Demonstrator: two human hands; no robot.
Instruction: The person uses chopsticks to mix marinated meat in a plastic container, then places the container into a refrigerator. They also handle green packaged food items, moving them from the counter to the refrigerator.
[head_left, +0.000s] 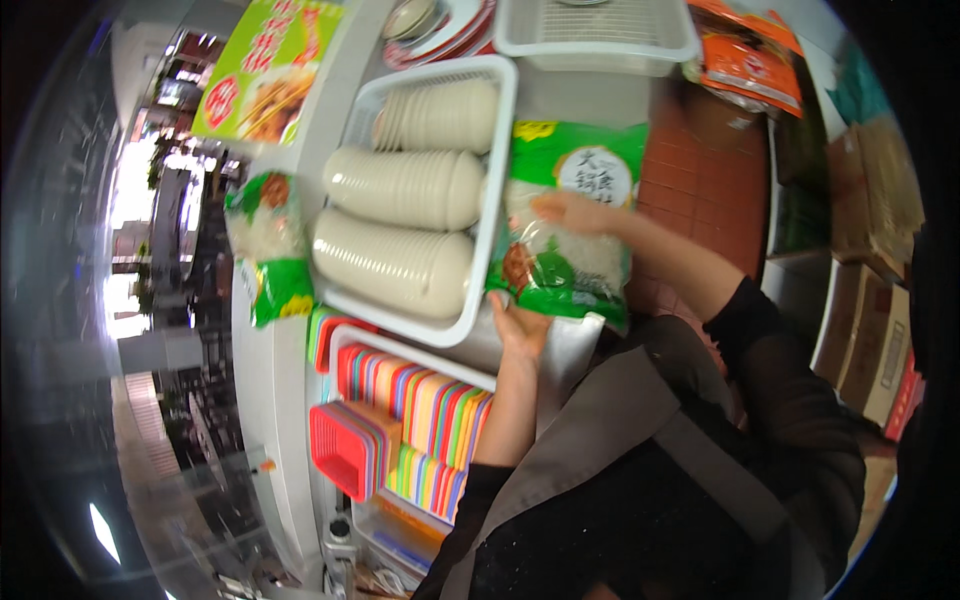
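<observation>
A large green and clear plastic food bag (581, 274) lies in front of me, right beside a white plastic basket (491, 202) with stacked cream bowls (405, 187). My left hand (519, 324) is palm up at the bag's lower edge, thumb showing; its fingers seem tucked beneath the bag, mostly hidden. From the right, my right hand (574, 212) reaches over the bag, its blurred fingers on or just above the upper face. Nothing shows gripped in it. A smaller green and clear food bag (271, 247) rests on the ledge left of the basket.
Below the bowl basket stand a crate of colourful plastic containers (416, 401) and a red container stack (349, 450). Another white basket (525, 56) and stacked plates (450, 37) are at the top. Orange packets (750, 71) and cardboard boxes (862, 337) sit right, past the tiled floor (705, 195).
</observation>
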